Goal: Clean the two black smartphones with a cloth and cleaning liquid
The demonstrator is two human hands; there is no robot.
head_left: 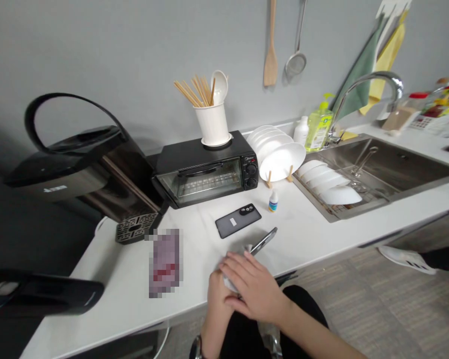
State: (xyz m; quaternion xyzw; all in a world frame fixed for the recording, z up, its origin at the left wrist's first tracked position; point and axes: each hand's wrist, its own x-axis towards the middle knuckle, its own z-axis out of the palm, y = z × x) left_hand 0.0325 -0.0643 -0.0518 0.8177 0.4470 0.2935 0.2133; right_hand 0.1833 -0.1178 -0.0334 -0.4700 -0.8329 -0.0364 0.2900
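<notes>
Above the counter's front edge, my left hand (pixel 217 295) grips a phone (pixel 264 242), seen nearly edge-on and sticking out past my fingers at the upper right. My right hand (pixel 253 285) lies across it with the fingers close together, pressing a crumpled white wipe (pixel 230 285) against it. Most of the phone and wipe is hidden under my hands. Just beyond, a second dark grey phone (pixel 238 221) rests camera side up on the white counter. Beside that stands a small white bottle (pixel 273 201) with a blue and orange label.
A black toaster oven (pixel 205 172) carries a white utensil holder (pixel 212 124). White plates (pixel 280 162) stand in a rack, near bowls (pixel 331 187) at the sink (pixel 407 172). To the left are a black drinks machine (pixel 78 164) and a pixelated item (pixel 165 264).
</notes>
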